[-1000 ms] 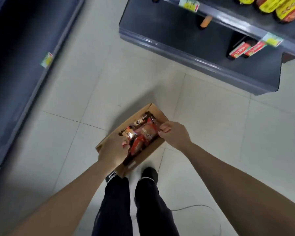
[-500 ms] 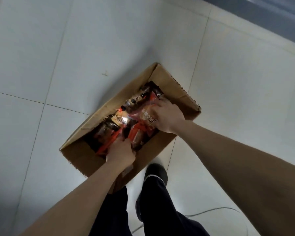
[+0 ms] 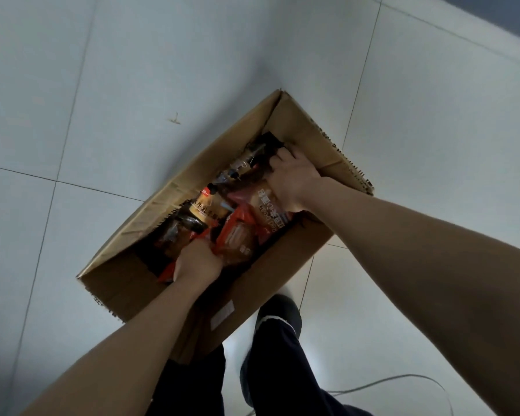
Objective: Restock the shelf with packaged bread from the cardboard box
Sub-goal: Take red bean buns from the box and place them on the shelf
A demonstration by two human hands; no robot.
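An open cardboard box (image 3: 285, 274) stands on the floor in front of my feet, filled with several packaged breads in red, orange and dark wrappers. My left hand (image 3: 197, 262) is inside the box at its near end, fingers closed on the edge of an orange-red bread pack (image 3: 236, 235). My right hand (image 3: 293, 181) is at the far end, fingers curled down over a pale red-lettered bread pack (image 3: 266, 208) and a dark pack beside it. The fingertips of both hands are hidden among the wrappers.
Pale floor tiles (image 3: 132, 85) surround the box. The dark base of a shelf unit (image 3: 493, 13) shows at the top right corner. My dark-trousered legs and a black shoe (image 3: 279, 313) stand right behind the box. A thin cable (image 3: 402, 379) lies on the floor at lower right.
The camera has dropped closer to the box and the shelves have left the view. Both hands have gone deeper among the packs; the right hand has shifted toward the box's far end.
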